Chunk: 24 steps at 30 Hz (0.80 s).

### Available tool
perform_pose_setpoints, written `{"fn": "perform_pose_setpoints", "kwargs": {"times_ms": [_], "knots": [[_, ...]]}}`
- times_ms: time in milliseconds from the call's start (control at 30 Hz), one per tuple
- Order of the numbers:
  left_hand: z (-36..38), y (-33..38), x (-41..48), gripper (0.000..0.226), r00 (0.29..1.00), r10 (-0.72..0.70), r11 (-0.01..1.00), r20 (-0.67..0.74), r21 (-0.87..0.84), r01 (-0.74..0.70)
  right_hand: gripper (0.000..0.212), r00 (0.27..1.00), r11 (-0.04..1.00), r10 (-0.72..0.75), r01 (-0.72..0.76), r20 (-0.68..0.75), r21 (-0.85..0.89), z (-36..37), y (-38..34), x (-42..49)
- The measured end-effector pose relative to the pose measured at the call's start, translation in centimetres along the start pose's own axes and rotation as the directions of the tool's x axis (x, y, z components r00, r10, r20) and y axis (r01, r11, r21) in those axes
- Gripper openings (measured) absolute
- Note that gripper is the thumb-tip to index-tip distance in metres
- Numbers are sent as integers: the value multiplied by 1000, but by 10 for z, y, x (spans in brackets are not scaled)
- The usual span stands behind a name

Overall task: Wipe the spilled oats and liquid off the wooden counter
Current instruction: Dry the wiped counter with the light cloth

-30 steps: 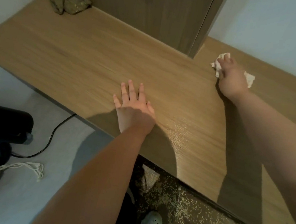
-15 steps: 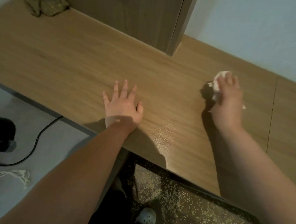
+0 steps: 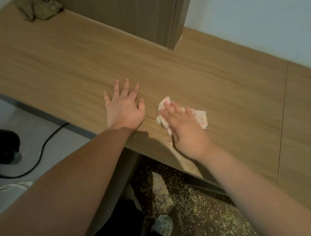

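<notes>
R hand (image 3: 184,134) lies flat, fingers out straight, palm pressing down on a crumpled white paper towel (image 3: 200,117) on the wooden worktop (image 3: 60,65). The hand isn't curled round it, just spread on top. The towel pokes out past the fingertips on the far side and on both sides of the fingers; the rest is hidden under the palm. Speckled bits show on the towel's right part, can't tell what they are.

L hand (image 3: 124,107) is also flat on the worktop, fingers splayed wide, holding nothing, thumb tip just beside the towel's left edge w/o touching it. Both hands sit near the worktop's front edge.

A shiny wet-looking patch (image 3: 165,138) shows on the wood between the two wrists, near the R hand's heel. Scattered oats (image 3: 208,206) cover the dark floor below the front edge, around a white clog (image 3: 163,224) on the person's foot.

Far left corner of the worktop: a crumpled olive cloth (image 3: 38,4) against a wooden cabinet (image 3: 124,5), well apart from both hands. A black cable (image 3: 46,144) runs across the grey floor at left.
</notes>
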<state>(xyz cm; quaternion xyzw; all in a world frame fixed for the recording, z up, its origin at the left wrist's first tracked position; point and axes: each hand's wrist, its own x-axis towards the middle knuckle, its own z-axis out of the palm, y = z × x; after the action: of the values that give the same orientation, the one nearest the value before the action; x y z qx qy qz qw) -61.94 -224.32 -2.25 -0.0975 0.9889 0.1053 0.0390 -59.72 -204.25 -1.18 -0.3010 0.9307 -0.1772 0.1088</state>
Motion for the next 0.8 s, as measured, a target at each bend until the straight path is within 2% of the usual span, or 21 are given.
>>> {"fn": "perform_pose_setpoints", "kwargs": {"times_ms": [67, 133, 200, 233, 267, 300, 333, 400, 433, 500, 567, 633, 700, 733, 767, 800], "knots": [[-2, 1, 1, 57, 1000, -6, 1000, 9, 2, 6, 89, 983, 985, -173, 174, 61, -6, 10, -17, -35], [-3, 2, 1, 58, 1000, -12, 1000, 15, 5, 12, 90, 929, 942, -332, 334, 162, 14, 20, -31, -68], [-4, 2, -1, 58, 1000, -10, 1000, 12, -3, 10, 85, 897, 911, -411, 413, 161, 24, 17, -38, -88], [-4, 3, -2, 58, 1000, -6, 1000, 12, -4, 6, 82, 930, 935, -354, 352, 94, 41, 9, -38, -91], [-5, 3, -3, 58, 1000, -3, 1000, 10, -3, 3, 77, 972, 970, -232, 233, -25, 71, 0, -31, -88], [-5, 3, -3, 58, 1000, -3, 1000, 9, -4, 3, 70, 983, 991, -72, 89, -169, 97, -10, -17, -83], [-5, 3, -3, 59, 1000, -4, 1000, 10, -8, 5, 67, 956, 991, 103, -75, -274, 112, -20, 2, -76], [-5, 2, -3, 59, 1000, -3, 1000, 10, -18, 3, 64, 889, 930, 365, -360, -277, 72, -30, 42, -68], [-4, 2, -3, 59, 1000, -1, 1000, 7, -23, 1, 60, 864, 898, 435, -439, -252, 46, -28, 55, -68], [-4, 1, -3, 59, 1000, 9, 999, 7, -40, -9, 60, 844, 873, 472, -488, -254, -1, -13, 54, -74], [-4, 0, -5, 59, 997, 74, 997, 11, -21, -74, 76, 913, 929, 349, -367, -212, -51, 7, 24, -88], [-4, 0, -8, 60, 975, 218, 975, 41, 19, -219, 94, 992, 991, 90, -98, -93, -95, 26, -11, -108], [-4, 0, -10, 61, 928, 363, 930, 80, 34, -366, 100, 986, 983, -151, 157, 63, -92, 36, -32, -130], [-4, 0, -12, 61, 904, 415, 907, 100, 37, -420, 98, 973, 972, -210, 218, 92, -89, 35, -34, -139], [-3, 1, -15, 61, 883, 455, 886, 113, 41, -462, 94, 977, 973, -210, 212, 40, -87, 30, -32, -145], [-2, 1, -19, 61, 870, 478, 873, 119, 47, -486, 88, 991, 991, -115, 110, -73, -71, 21, -25, -147]]}}
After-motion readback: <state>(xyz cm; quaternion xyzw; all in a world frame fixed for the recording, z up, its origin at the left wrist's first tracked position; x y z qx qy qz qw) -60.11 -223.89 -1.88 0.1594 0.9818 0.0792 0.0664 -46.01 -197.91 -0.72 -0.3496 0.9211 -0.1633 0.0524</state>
